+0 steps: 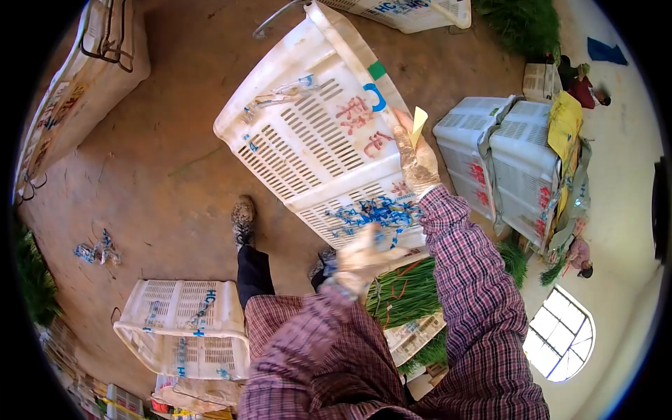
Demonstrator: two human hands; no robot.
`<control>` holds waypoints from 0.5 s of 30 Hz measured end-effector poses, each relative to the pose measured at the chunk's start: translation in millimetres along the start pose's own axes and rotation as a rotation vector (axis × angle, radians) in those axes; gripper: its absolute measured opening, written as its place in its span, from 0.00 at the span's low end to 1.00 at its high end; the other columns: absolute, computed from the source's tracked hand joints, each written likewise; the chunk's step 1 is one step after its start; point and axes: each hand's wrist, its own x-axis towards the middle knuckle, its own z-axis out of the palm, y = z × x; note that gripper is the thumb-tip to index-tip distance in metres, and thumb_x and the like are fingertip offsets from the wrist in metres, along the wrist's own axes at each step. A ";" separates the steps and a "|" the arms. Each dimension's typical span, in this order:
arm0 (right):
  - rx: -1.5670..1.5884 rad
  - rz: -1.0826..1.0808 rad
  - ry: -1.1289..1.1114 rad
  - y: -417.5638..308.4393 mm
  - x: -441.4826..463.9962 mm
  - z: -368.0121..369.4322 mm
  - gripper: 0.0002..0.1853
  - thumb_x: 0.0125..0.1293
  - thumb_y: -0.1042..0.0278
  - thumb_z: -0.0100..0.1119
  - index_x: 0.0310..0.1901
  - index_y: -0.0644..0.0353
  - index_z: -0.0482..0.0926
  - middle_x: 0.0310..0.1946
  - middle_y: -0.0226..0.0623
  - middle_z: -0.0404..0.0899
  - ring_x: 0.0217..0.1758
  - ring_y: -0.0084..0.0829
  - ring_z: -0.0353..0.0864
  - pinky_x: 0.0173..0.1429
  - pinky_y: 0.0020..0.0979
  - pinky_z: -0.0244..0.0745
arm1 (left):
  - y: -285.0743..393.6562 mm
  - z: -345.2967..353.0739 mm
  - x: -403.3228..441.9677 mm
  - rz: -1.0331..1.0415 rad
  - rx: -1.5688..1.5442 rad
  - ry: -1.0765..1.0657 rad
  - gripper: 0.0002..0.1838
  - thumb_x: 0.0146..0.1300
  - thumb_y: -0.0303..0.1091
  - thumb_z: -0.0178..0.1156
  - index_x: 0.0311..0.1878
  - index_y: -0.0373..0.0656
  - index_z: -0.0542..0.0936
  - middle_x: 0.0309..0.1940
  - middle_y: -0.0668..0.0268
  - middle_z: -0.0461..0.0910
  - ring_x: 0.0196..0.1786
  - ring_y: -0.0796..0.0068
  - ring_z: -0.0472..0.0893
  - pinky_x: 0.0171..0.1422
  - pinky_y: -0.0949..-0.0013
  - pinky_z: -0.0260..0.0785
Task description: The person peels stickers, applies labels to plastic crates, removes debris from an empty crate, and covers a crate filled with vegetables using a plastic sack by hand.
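From my head view, the left hand (364,257) is nearest, just off the near end of the white crate (315,157). Its fingers look loosely spread, but blur keeps me from telling whether it has hold of anything or touches the crate. The right hand (420,162) is at the crate's right edge, fingers bent and closed on a pale yellow slip (418,127); I can't tell how firmly it grips the crate as well.

My worry is the crate tipping or slewing: it stands at a slant, and if the right hand is its main support, a weak hold could let it swing. The slip could also tear or drop, since those fingers may be sharing their grip. The blue strands (381,215) on the crate's near part could snag the left hand.

The crate lies ahead of both hands, mostly beyond the left and to the left of the right one. Whether it rests on the floor I can't see. Close to its near end are a shoe (243,218) and a bundle of green stalks (402,294).

Farther out, strapped crates (490,150) stand right of the crate, and beyond them a person (588,92) is near the pale wall.
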 end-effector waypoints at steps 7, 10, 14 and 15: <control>-0.032 -0.008 0.025 -2.2 -3.4 4.9 0.25 0.76 0.46 0.47 0.69 0.45 0.70 0.55 0.43 0.79 0.58 0.40 0.78 0.61 0.32 0.69 | 4.8 82.4 29.3 -0.334 -0.176 -0.087 0.20 0.62 0.45 0.63 0.51 0.41 0.76 0.42 0.52 0.84 0.46 0.48 0.82 0.49 0.53 0.72; -0.059 0.000 0.057 -0.4 -6.6 5.3 0.24 0.76 0.47 0.48 0.68 0.47 0.71 0.55 0.43 0.80 0.57 0.40 0.78 0.60 0.33 0.69 | -37.2 33.5 5.7 -0.238 -0.410 -0.261 0.12 0.68 0.33 0.56 0.52 0.41 0.77 0.43 0.60 0.84 0.35 0.67 0.80 0.40 0.62 0.72; 0.058 -0.115 0.193 16.8 0.6 10.6 0.21 0.74 0.54 0.52 0.62 0.56 0.76 0.53 0.47 0.80 0.56 0.42 0.78 0.62 0.35 0.68 | -153.2 -101.9 -85.5 -0.608 -0.733 0.333 0.13 0.67 0.41 0.62 0.48 0.43 0.82 0.35 0.71 0.79 0.33 0.80 0.76 0.39 0.72 0.71; 0.072 -0.130 0.213 25.3 1.1 11.5 0.21 0.74 0.55 0.52 0.63 0.55 0.76 0.52 0.48 0.80 0.56 0.42 0.78 0.62 0.35 0.68 | -187.0 -151.4 -115.8 -0.563 -0.624 0.482 0.13 0.67 0.45 0.60 0.47 0.46 0.82 0.34 0.72 0.78 0.35 0.80 0.76 0.40 0.71 0.71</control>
